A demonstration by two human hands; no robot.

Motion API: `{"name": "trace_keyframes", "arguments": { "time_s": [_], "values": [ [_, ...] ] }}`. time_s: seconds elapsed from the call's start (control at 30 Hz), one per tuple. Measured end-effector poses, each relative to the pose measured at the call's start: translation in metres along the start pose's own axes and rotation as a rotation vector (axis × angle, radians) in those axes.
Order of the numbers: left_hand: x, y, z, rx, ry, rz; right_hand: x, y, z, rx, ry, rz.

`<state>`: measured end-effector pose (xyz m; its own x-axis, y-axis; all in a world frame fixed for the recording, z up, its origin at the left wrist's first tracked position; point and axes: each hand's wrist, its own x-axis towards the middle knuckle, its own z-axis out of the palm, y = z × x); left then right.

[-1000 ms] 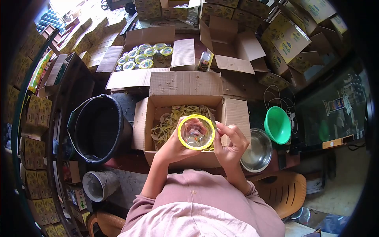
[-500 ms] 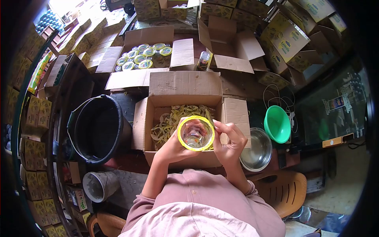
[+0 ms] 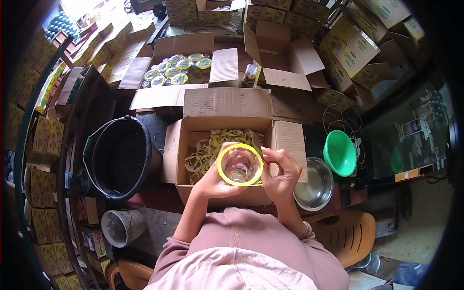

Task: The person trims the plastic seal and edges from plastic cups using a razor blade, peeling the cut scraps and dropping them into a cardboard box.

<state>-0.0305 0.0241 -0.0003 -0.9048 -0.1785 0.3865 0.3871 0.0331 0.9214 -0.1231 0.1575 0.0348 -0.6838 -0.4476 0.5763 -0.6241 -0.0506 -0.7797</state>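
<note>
In the centre, above an open cardboard box (image 3: 241,195) of yellowish strips (image 3: 212,152), the left hand (image 3: 211,182) curls partly closed around a clear container (image 3: 240,166), supporting it from the left and near side. The container's yellow-edged round mouth faces the viewer. The right hand (image 3: 282,176) is at the container's right edge, wrist bent inward, index finger arched and thumb raised, with a small gap between them; whether they grip anything is unclear. Both forearms angle up from the near side, elbows apart. A black bucket (image 3: 118,159) is left of the box; a metal bowl (image 3: 314,186) and a green bowl (image 3: 340,152) are to the right.
</note>
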Motion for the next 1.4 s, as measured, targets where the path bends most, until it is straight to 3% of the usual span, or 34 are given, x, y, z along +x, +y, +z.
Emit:
{"name": "trace_keyframes", "arguments": {
  "time_s": [0.1,0.4,0.7,0.83,0.97,1.4],
  "values": [
    [-0.003,-0.008,0.008,-0.265,0.129,-0.102,0.001,-0.003,0.002,-0.027,0.020,0.004],
    [-0.003,-0.011,0.009,-0.375,0.190,-0.095,-0.006,-0.004,0.003,0.057,0.131,0.084],
    [-0.001,-0.020,0.018,-0.260,0.350,0.001,-0.018,-0.008,0.008,-0.114,0.199,-0.130],
    [-0.003,-0.021,0.015,-0.140,0.340,-0.004,-0.027,-0.006,0.004,-0.088,0.331,-0.307],
    [-0.002,-0.017,0.017,-0.055,0.329,0.042,-0.023,-0.011,0.013,0.049,0.176,-0.062],
    [-0.005,-0.020,0.015,-0.027,0.306,0.104,-0.018,-0.009,0.013,0.023,0.205,-0.053]
  ]
}}
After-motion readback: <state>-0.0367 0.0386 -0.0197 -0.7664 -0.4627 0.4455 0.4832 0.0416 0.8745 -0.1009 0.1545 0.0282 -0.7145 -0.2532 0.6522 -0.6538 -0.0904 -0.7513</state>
